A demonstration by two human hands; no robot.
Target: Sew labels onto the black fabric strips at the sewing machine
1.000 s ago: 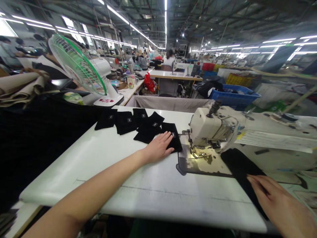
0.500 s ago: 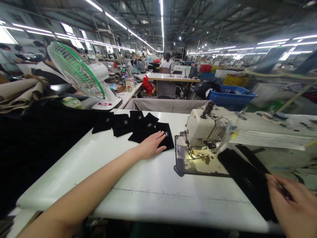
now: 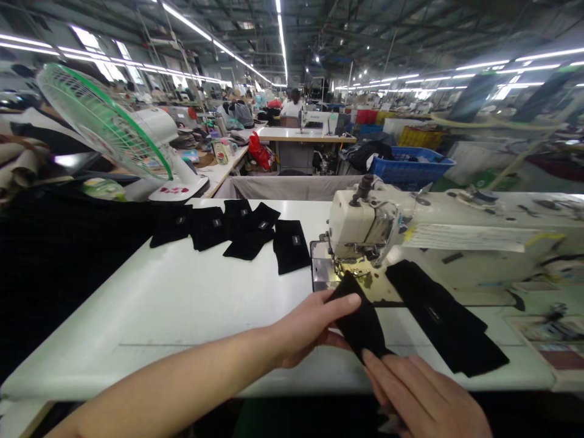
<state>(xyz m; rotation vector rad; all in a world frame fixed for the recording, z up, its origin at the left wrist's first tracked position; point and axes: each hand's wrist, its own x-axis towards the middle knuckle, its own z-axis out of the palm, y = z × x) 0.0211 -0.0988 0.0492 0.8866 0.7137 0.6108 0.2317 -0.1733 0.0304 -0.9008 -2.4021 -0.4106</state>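
Observation:
Both hands hold one black fabric piece (image 3: 360,319) in front of the sewing machine (image 3: 365,228). My left hand (image 3: 308,328) pinches its upper left edge, thumb on top. My right hand (image 3: 420,395) grips its lower end near the table's front edge. The piece's far tip lies on the metal needle plate (image 3: 323,274). A stack of black fabric pieces (image 3: 444,316) rests to the right of the plate. Several finished black pieces with small labels (image 3: 292,243) lie spread on the white table (image 3: 182,304) to the left of the machine.
A green-rimmed white desk fan (image 3: 114,134) stands at the back left beside a dark fabric heap (image 3: 55,243). A grey cloth bin (image 3: 283,185) sits behind the table. Farther off are other sewing tables, a blue crate (image 3: 410,167) and a seated person.
My left hand left the labelled piece by the machine and came back to the front. My right hand drew one black piece off the right stack; both hands now hold it.

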